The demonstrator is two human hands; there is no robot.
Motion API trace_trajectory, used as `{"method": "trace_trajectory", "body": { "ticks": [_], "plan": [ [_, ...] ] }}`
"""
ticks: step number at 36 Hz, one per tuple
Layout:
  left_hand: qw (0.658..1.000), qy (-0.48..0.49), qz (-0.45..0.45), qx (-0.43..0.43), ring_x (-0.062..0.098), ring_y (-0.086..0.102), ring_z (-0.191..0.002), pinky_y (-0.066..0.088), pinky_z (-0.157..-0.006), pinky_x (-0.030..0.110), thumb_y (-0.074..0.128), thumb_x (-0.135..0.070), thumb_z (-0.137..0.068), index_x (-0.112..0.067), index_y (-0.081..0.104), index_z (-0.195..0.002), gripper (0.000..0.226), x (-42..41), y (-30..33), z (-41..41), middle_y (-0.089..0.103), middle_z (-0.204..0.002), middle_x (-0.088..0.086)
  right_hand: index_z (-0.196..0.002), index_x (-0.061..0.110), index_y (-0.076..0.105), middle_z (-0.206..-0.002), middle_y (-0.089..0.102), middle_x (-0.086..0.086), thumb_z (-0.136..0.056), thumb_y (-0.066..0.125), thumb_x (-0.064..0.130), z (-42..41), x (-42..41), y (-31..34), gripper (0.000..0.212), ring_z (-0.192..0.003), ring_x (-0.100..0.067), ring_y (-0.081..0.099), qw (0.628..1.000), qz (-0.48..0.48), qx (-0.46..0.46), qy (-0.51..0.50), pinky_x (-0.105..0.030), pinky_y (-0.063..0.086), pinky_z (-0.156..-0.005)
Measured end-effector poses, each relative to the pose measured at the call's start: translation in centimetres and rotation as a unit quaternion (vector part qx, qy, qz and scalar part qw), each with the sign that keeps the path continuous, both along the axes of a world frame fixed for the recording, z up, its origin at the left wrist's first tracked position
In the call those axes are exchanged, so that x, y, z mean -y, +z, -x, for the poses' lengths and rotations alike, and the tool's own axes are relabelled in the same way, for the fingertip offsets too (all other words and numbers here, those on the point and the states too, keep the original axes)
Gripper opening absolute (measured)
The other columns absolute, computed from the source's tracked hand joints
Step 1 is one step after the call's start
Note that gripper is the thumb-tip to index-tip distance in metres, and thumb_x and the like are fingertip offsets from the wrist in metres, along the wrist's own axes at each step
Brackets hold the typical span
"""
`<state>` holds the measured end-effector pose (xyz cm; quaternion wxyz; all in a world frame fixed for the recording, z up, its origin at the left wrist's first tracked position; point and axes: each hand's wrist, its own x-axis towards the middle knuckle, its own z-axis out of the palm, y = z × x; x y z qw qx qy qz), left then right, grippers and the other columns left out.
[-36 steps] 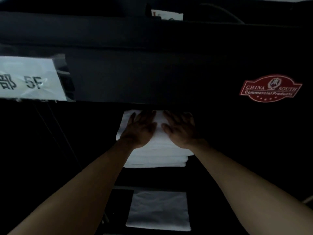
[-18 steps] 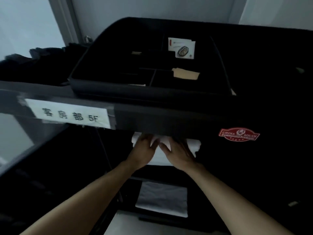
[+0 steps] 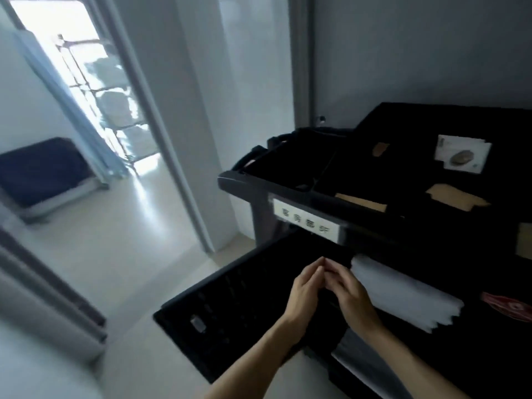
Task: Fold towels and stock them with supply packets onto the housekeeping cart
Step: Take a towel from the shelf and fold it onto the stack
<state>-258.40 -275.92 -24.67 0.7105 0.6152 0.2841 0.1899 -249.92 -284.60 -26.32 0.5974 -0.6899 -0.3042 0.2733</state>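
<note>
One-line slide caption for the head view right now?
Both hands empty, fingertips together, beside folded white towels on the cart shelf.

Hotel corridor: housekeeping cart (image 3: 253, 194) w/ dept label (image 3: 305, 220)

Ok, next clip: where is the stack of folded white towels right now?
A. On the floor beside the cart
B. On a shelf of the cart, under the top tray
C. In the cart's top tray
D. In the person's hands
B: the folded white towels lie on a shelf of the cart under its top tray, while the left hand and right hand are off them, holding nothing.
</note>
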Motion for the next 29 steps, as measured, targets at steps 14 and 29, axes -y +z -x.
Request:
{"method": "trace_trajectory", "body": {
  "ticks": [14, 29],
  "plan": [
    [0.959, 0.258, -0.119, 0.020, 0.010, 0.068, -0.109, 0.052, -0.090, 0.020, 0.055, -0.004, -0.099, -0.019, 0.068, -0.122, 0.031, -2.6, 6.4, 19.8, 0.073, -0.116, 0.000, -0.119, 0.008, 0.067, -0.110, 0.074, -0.010, -0.103, 0.045, 0.012, 16.2, -8.9, 5.8, 0.028, -0.106, -0.023, 0.069, 0.959, -0.111, -0.114, 0.235, -0.039, 0.055, -0.094],
    [0.905, 0.413, -0.097, 0.016, 0.005, 0.064, -0.114, 0.047, -0.107, 0.033, 0.056, -0.011, -0.099, -0.023, 0.069, -0.125, 0.032, -13.9, 5.7, 30.4, 0.073, -0.116, -0.010, -0.109, 0.012, 0.075, -0.108, 0.075, -0.010, -0.090, 0.055, 0.021, 26.7, -23.5, 5.7, 0.029, -0.105, -0.025, 0.070, 0.928, -0.109, -0.156, 0.322, -0.046, 0.055, -0.095]
  ]
}}
